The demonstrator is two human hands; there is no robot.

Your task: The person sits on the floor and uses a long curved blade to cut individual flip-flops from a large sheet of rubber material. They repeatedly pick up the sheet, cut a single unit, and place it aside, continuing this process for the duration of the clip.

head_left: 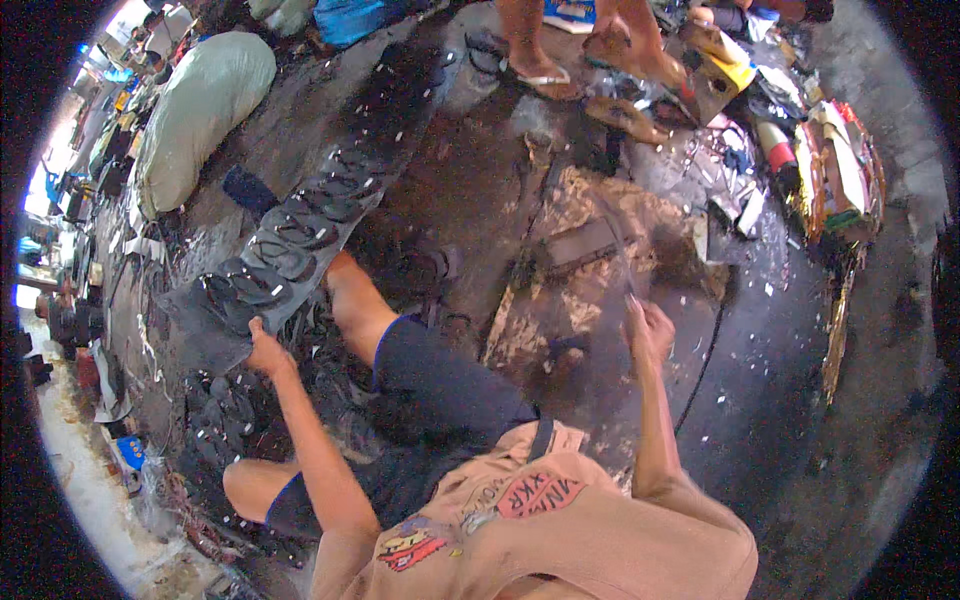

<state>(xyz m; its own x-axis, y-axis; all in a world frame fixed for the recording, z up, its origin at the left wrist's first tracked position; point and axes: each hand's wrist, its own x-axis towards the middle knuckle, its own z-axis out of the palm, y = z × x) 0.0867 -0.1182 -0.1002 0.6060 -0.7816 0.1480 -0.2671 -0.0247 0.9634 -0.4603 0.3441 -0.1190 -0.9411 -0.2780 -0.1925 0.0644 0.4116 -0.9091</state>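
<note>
Left of the patchy brown board (578,318), the left hand (267,352) pinches the near end of a dark strip (290,240); a row of loops on it seems unseparated, so much looks left; dark pieces (225,410) heaped left of the board may be finished; over the board's near side, the right hand (650,332) closes round a thin, blurred tool (623,258).
</note>
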